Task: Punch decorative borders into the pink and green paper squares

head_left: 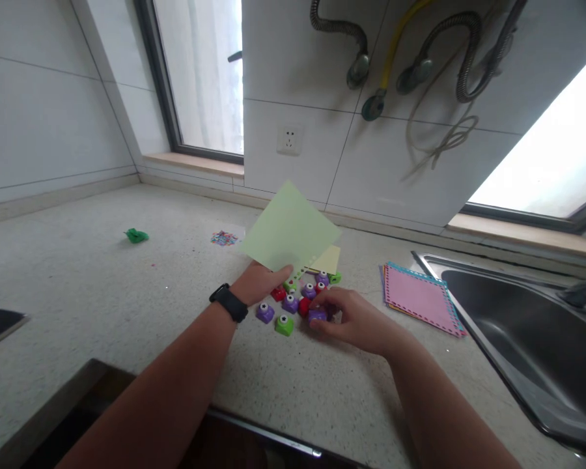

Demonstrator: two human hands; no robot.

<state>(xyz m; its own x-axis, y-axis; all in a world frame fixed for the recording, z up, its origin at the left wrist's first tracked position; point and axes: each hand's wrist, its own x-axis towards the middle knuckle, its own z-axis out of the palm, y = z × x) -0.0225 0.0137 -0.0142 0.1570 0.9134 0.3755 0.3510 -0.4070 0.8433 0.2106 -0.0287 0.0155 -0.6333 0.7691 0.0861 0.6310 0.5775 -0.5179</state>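
My left hand (261, 281) holds a pale green sheet of paper (290, 225) above the counter, its thumb on the near edge. Along that edge some small punched holes show. My right hand (344, 312) has its thumb and fingers around a purple craft punch (317, 316). Several purple, red and green punches stand close together between my hands, among them a green one (284, 325) at the front and a purple one (265, 312) at the left. A pale yellow sheet (328, 260) lies behind them, partly covered by the green paper.
Pink scallop-edged sheets (420, 296) lie in a stack beside the metal sink (517, 326) on the right. Colourful paper bits (223, 238) and a crumpled green piece (136, 236) rest at the left. A dark flat object (0, 326) sits at the far left.
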